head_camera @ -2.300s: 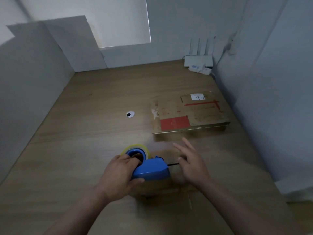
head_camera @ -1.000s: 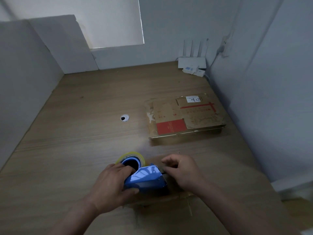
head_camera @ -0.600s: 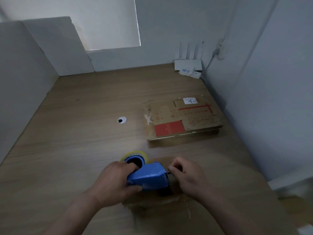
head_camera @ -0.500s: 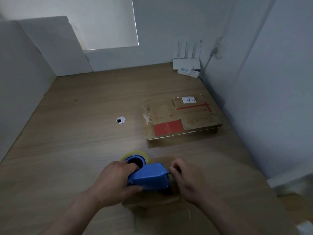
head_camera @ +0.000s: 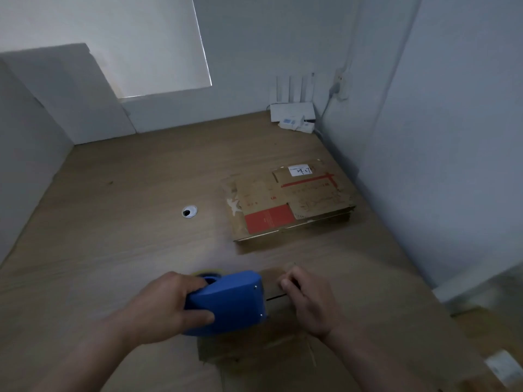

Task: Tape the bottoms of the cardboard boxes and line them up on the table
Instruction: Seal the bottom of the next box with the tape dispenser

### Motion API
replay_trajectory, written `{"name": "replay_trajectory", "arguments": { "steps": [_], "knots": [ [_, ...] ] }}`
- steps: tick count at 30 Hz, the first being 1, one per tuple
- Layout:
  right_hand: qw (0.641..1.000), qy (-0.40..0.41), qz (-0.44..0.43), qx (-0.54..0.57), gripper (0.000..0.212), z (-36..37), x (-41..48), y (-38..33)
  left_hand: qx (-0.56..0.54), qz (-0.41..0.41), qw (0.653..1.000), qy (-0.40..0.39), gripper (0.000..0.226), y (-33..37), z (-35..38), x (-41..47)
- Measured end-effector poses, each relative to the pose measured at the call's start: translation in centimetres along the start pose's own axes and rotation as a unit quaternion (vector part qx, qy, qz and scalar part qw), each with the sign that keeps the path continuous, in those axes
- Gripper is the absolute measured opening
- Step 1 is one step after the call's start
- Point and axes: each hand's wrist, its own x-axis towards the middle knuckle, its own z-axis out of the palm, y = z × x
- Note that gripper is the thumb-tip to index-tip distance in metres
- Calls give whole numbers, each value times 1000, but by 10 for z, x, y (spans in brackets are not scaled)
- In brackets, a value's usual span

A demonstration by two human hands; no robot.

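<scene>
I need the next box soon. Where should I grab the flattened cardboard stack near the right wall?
Probably its near long edge, from the front. The flattened cardboard stack lies flat on the table, so only edges offer a pinch; the near one faces the person and shows its thickness, while the right end sits close to the wall.

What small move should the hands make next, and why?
Probably draw the dispenser leftward along the box while the right hand pins the tape end down. The left hand grips the dispenser, the right seems to pinch that end at its mouth, and both sit over the box.
</scene>
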Motion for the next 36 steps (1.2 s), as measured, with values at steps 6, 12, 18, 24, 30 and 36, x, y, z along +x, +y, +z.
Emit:
{"name": "replay_trajectory", "arguments": {
  "steps": [6,12,18,24,30,36],
  "knots": [
    [986,33,66,152,21,-6,10,-3,-64,-76,995,-1,26,-21,-26,-25],
    [937,115,158,290,37,-3,12,-5,-76,-126,988,-40,24,1,-13,-3],
    [932,175,190,255,33,4,12,4,-19,-180,977,-111,29,28,-20,40],
    [933,174,225,218,26,5,3,19,13,-202,963,-177,33,48,-30,62],
    [875,139,277,373,19,-5,3,31,12,-196,960,-201,31,55,-32,76],
    [875,102,296,369,28,8,-4,49,25,-202,960,-193,40,58,-29,76]
  ]
}}
